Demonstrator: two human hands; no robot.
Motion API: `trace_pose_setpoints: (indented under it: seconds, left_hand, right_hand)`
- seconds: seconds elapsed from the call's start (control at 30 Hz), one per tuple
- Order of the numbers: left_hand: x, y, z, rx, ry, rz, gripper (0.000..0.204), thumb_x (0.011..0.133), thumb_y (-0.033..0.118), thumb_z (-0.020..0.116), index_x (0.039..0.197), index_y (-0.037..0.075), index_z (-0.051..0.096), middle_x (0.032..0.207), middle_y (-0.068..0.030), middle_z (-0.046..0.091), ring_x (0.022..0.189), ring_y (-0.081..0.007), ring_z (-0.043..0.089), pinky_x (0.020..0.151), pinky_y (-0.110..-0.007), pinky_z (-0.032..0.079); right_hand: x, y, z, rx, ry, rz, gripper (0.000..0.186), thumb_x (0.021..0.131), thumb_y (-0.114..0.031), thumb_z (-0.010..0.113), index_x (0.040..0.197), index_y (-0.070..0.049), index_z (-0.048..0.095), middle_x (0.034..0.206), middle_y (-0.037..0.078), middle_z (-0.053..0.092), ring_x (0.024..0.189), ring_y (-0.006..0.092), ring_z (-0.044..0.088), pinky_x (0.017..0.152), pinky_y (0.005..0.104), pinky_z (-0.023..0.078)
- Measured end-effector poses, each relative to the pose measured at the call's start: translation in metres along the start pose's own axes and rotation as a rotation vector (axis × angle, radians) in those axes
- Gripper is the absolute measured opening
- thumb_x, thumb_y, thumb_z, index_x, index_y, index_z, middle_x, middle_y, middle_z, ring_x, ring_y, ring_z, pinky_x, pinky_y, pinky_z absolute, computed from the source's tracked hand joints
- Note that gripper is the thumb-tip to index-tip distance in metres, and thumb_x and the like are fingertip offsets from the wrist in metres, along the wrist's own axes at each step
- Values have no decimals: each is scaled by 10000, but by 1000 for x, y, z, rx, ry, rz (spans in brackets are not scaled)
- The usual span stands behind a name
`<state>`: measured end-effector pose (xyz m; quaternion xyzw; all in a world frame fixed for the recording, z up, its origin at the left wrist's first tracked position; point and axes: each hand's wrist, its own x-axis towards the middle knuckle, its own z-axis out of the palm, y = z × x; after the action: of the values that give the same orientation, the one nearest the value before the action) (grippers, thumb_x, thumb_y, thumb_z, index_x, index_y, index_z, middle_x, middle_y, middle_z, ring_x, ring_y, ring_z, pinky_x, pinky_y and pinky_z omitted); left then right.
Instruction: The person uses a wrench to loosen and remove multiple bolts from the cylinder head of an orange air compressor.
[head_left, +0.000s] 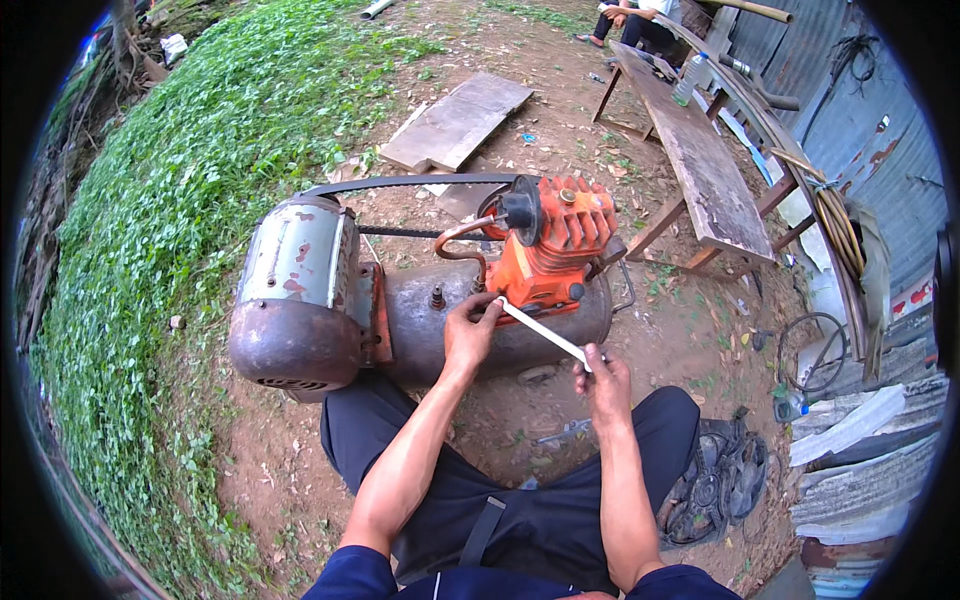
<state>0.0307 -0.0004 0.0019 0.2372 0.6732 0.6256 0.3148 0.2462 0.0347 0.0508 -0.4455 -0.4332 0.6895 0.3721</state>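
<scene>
In front of my bent legs lies an air compressor with a dark metal tank [425, 305], an orange finned pump head [568, 240] and a grey, rust-brown electric motor [292, 290]. A black drive belt [410, 183] runs between motor and pump. A long silver wrench [543, 331] slants across the tank beside the pump's base. The fingers of my left hand [470, 335] pinch its far end near the base bolts; exactly what that end fits on is hidden. My right hand [604, 383] is closed around the near end.
A wooden bench [690, 150] with a plastic bottle [690, 78] stands at the right. Behind the compressor lie boards [460, 120]. Near my right knee are a dark bag-like heap [710, 485] and small metal tools [565, 432]. A person [640, 22] sits far back.
</scene>
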Motion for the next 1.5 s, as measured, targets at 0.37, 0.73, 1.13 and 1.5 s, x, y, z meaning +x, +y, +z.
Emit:
trace_pose_setpoints:
  seconds: [0.37,0.73,1.13,1.5]
  left_hand:
    - [-3,9,1,182,-18,27,303,848,248,716,1037,12,722,869,-136,701,725,-169,678,669,-319,515]
    - [-1,6,2,228,32,0,312,840,263,735,1011,3,718,782,-80,705,692,-121,629,643,-280,493]
    - [-2,11,0,232,-2,17,309,854,243,719,1042,-2,709,816,-83,711,740,-124,641,684,-277,499]
    - [-1,9,-4,175,7,113,285,866,217,711,1049,-2,707,843,-82,709,742,-114,642,680,-266,498]
  right_hand:
    - [-60,63,37,-59,-153,196,183,976,-167,568,1082,-18,569,888,79,695,606,58,556,516,209,450]
    - [-50,77,77,-72,-273,321,293,1026,-289,459,1013,-28,593,721,38,610,534,88,537,487,229,431]
    - [55,10,-39,-383,-105,208,323,954,-352,605,809,-64,595,630,-3,544,504,62,455,474,218,379]
    - [-34,23,2,-6,-106,105,192,989,-235,553,960,-46,571,772,59,639,607,96,557,523,242,458]
